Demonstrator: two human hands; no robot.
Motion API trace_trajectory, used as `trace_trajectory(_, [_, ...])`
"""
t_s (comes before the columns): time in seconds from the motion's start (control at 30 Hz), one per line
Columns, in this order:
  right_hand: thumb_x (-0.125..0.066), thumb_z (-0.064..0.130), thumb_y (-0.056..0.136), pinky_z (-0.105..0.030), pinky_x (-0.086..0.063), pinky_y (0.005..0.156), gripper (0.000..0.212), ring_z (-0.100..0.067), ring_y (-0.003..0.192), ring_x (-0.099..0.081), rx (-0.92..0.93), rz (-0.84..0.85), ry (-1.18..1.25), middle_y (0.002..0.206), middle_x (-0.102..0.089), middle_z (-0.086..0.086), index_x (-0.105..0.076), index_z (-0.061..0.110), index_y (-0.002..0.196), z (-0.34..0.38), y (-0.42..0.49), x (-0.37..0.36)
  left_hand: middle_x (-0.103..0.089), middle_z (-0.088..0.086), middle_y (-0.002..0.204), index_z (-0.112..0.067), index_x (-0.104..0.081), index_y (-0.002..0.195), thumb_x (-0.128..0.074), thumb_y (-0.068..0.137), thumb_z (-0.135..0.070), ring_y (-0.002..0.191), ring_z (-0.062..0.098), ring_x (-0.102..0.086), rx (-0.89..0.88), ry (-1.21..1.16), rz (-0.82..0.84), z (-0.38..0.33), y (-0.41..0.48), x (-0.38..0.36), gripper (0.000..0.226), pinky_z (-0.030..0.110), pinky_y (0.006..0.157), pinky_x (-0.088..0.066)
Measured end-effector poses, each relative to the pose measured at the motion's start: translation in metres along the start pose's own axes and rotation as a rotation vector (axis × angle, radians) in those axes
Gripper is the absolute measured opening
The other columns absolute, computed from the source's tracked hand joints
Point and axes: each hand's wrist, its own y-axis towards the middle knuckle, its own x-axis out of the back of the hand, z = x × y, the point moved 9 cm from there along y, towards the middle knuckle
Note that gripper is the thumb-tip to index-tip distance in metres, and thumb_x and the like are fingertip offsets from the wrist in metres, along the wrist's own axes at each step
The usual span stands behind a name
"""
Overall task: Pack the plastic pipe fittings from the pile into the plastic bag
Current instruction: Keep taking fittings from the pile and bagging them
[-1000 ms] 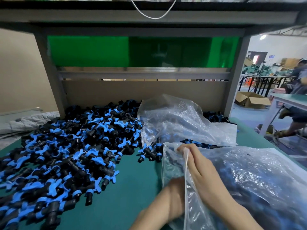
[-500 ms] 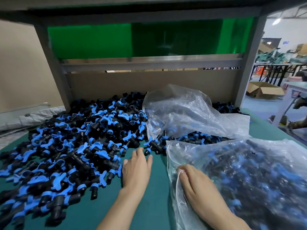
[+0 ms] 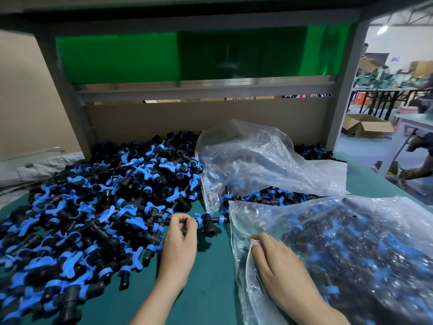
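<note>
1. The fitting [image 3: 207, 222] is a black tee with blue collars. It lies on the green table [image 3: 210, 289] between the pile [image 3: 93, 207] and the plastic bag [image 3: 363, 242].
2. My left hand [image 3: 179, 245] pinches its end with curled fingertips.
3. My right hand [image 3: 278, 261] grips the bag's edge.
4. A crumpled bag [image 3: 257, 160] sits behind.
</note>
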Motion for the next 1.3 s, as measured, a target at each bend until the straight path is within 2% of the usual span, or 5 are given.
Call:
trace_trajectory(0.13, [-0.02,0.051,0.102,-0.032,-0.043,0.082,0.03,-0.006,0.091,-0.054,-0.001,-0.01,-0.007,0.095,-0.058,0.014,-0.046,0.037,0.105,0.0003,-0.0012,0.0015,-0.055,0.0,0.07,-0.022,-0.054,0.09,-0.05,0.098,-0.03,0.06,0.02,-0.047,0.03,-0.139,0.018,-0.0018,-0.003,0.0024,0.012,0.042,0.062,-0.042])
trace_trajectory(0.33, [-0.022,0.051,0.102,-0.03,-0.043,0.082,0.026,-0.004,0.093,-0.053,-0.002,-0.011,-0.007,0.096,-0.057,0.018,-0.045,0.04,0.105,0.0003,-0.0008,0.0007,-0.057,-0.01,0.066,-0.018,-0.054,0.091,-0.05,0.098,-0.029,0.055,0.01,-0.049,0.053,-0.161,0.052,-0.0001,-0.0024,-0.002,0.013,0.033,0.059,-0.043])
trace_trajectory(0.63, [-0.02,0.052,0.102,-0.028,-0.043,0.078,0.026,-0.002,0.089,-0.052,0.013,-0.023,-0.013,0.093,-0.056,0.021,-0.044,0.041,0.103,-0.0007,-0.0002,-0.0004,-0.059,-0.006,0.071,-0.017,-0.055,0.092,-0.049,0.1,-0.031,0.052,0.004,-0.049,0.067,-0.141,0.044,-0.0004,-0.0023,-0.0013,0.018,0.016,0.05,-0.04])
trace_trajectory(0.83, [-0.02,0.052,0.102,-0.028,-0.042,0.079,0.026,-0.002,0.09,-0.052,0.021,-0.023,-0.016,0.094,-0.055,0.021,-0.044,0.041,0.104,-0.0006,0.0,-0.0005,-0.059,-0.007,0.071,-0.016,-0.055,0.093,-0.048,0.101,-0.033,0.053,0.004,-0.049,0.072,-0.134,0.047,-0.0008,-0.0026,-0.0012,0.02,0.025,0.056,-0.041])
trace_trajectory(1.3, [-0.021,0.052,0.102,-0.029,-0.042,0.079,0.026,-0.002,0.092,-0.053,-0.004,-0.013,0.019,0.097,-0.057,0.021,-0.044,0.04,0.11,-0.0014,-0.0012,0.0011,-0.054,-0.001,0.069,-0.018,-0.053,0.089,-0.039,0.103,-0.037,0.05,0.003,-0.049,0.054,-0.064,0.064,-0.0006,-0.0016,-0.002,0.028,0.015,0.049,-0.038])
